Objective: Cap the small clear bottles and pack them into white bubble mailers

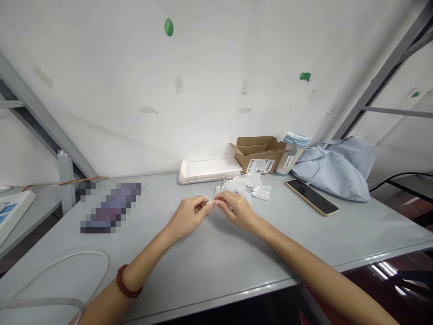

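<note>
While pinching one small white piece [210, 202] between the fingertips of left hand [188, 218] and right hand [237, 210] over one gray table [216, 257], got one heap of plastic bits [241, 184] just beyond (too jumbled to count, honestly). Can also tally one open cardboard box [260, 157] and one lidded cup [289, 157] farther back, plus one phone [311, 197] and one bag [333, 172] off right.

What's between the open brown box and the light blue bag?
A pale cup with a blue lid stands between the brown box and the light blue bag, in the head view.
</note>
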Action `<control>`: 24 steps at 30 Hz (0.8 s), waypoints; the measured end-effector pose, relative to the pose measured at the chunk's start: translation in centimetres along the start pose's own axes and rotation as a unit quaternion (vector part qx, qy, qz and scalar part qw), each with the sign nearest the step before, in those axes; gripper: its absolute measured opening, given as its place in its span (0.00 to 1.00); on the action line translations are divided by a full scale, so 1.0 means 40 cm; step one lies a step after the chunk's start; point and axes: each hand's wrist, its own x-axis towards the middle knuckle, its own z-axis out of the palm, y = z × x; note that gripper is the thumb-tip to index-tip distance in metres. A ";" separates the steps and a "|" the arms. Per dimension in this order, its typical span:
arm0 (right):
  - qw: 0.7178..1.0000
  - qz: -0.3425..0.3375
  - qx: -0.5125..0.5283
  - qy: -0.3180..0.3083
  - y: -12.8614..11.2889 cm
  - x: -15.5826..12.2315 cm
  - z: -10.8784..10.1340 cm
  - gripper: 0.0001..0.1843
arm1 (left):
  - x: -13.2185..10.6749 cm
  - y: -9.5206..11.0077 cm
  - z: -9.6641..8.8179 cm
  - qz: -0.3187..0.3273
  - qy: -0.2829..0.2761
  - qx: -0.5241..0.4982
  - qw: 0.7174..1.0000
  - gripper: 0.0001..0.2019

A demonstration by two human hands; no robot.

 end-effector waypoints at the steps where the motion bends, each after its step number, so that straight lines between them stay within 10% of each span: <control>1: 1.000 -0.011 -0.012 -0.004 -0.003 -0.001 0.002 0.13 | 0.001 -0.002 -0.002 -0.005 0.007 -0.006 1.000 0.14; 8: 0.997 -0.047 -0.059 -0.007 -0.008 -0.008 0.022 0.14 | 0.008 -0.005 -0.019 -0.042 -0.006 -0.064 0.997 0.18; 18: 0.967 0.127 0.209 -0.065 -0.059 0.012 -0.022 0.20 | 0.004 0.012 -0.023 -0.027 -0.016 -0.077 0.997 0.14; 24: 0.991 0.097 0.092 -0.021 -0.035 0.000 0.002 0.17 | 0.016 -0.011 -0.008 -0.076 0.004 -0.109 0.991 0.21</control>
